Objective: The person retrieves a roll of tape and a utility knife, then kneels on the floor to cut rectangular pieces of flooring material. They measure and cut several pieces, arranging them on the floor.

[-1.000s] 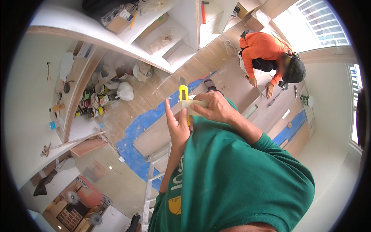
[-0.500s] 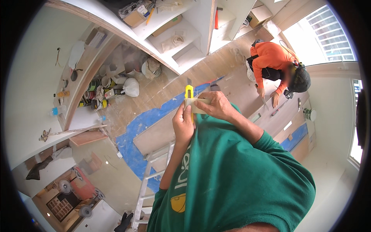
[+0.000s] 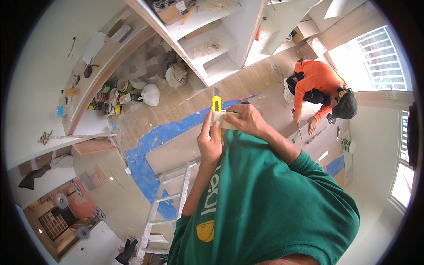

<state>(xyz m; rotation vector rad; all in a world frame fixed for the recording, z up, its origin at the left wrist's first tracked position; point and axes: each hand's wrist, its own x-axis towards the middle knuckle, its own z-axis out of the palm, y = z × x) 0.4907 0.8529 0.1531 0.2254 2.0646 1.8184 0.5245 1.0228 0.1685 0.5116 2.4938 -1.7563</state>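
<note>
In front of my green shirt, my left hand (image 3: 209, 142) is closed around a yellow utility knife (image 3: 216, 104), its blade pointing away from me. A pale beige flat piece (image 3: 230, 123), perhaps tape or folded paper, lies across the knife's body. My left forefinger is stretched along the knife's side and the thumb presses against the piece. My right hand (image 3: 248, 120) pinches the beige piece from the right, thumb on its near face. The knife's lower end is partly hidden behind the piece and my fingers.
Below stands a ladder (image 3: 154, 216), beside blue sheeting (image 3: 138, 157) and boards (image 3: 170, 150). A co-worker in orange (image 3: 318, 79) crouches at the far right, hands on a board. Shelving (image 3: 221, 39) stands ahead; paint cans and a white bag (image 3: 150, 95) sit at the left.
My view has shifted a little, so the room's surroundings appear displaced. My left forefinger now lies straighter beside the knife. Both hands keep their hold.
</note>
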